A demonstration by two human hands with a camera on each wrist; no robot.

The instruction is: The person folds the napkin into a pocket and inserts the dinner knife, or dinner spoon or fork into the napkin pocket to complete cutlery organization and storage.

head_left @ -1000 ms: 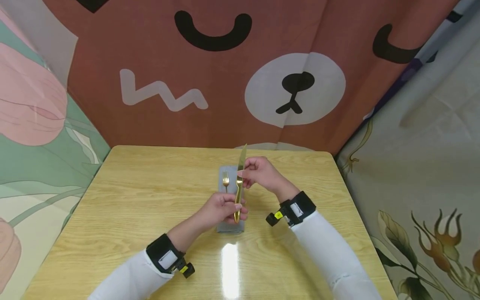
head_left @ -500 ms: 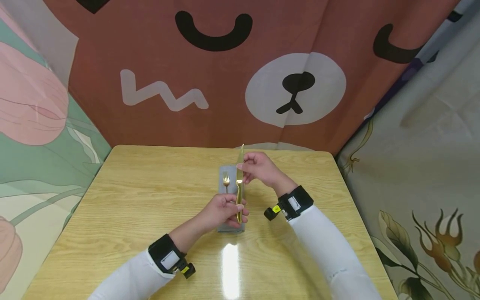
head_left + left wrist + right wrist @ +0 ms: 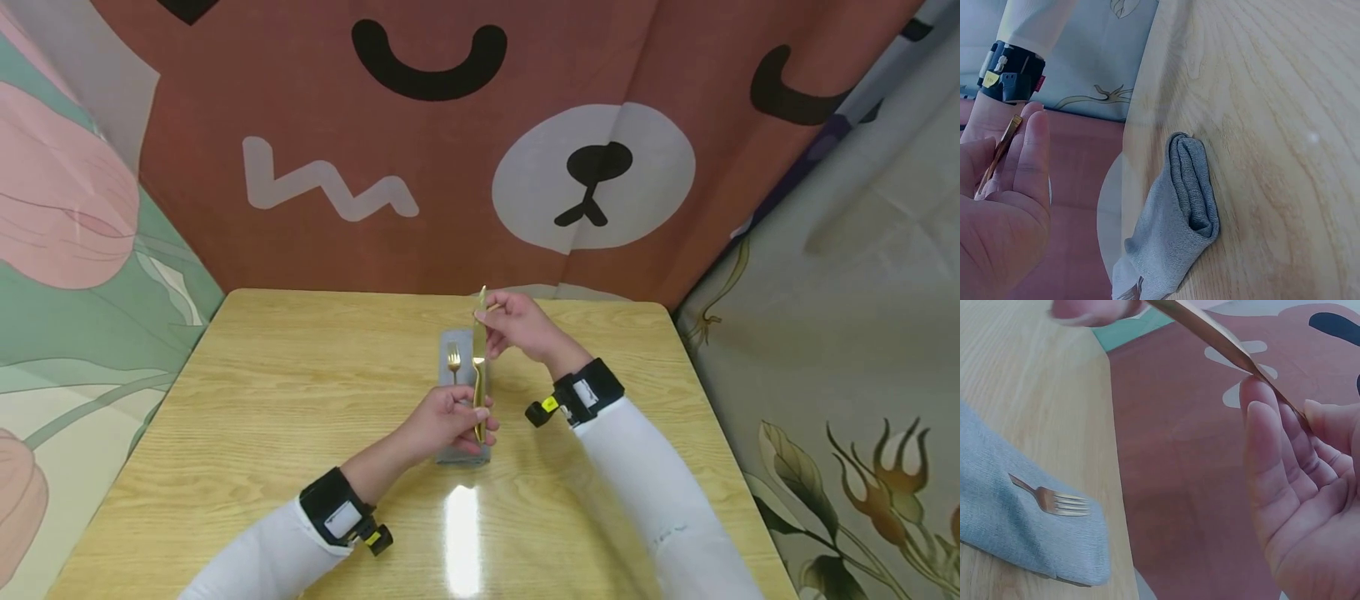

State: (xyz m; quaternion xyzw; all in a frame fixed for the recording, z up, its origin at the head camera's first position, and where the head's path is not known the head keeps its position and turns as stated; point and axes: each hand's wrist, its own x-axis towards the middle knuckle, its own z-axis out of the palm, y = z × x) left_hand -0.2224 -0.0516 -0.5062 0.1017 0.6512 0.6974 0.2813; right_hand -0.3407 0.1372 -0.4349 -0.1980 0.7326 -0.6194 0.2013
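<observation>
A gold table knife (image 3: 479,343) is raised over the folded grey napkin (image 3: 454,335), its tip toward the far edge. My left hand (image 3: 442,421) grips its handle between thumb and fingers. Close to the tip, my right hand (image 3: 525,325) pinches the blade with the thumb against the fingers; the right wrist view shows the thumb (image 3: 1335,425) on the metal. On the napkin lies a gold fork (image 3: 1060,501), tines pointing away from me. Its handle is hidden behind my left hand in the head view. The napkin's layered end (image 3: 1188,181) faces the left wrist camera.
A light wood-grain table (image 3: 300,375) bears all this. Beyond its far edge hangs a brown cloth (image 3: 450,250) with a bear face; patterned cloths hang on the left and right. Black camera straps (image 3: 588,392) circle both wrists.
My right hand has slid up along the blade toward the tip. The knife has turned slightly, standing straighter in the head view. My left hand has barely moved.
</observation>
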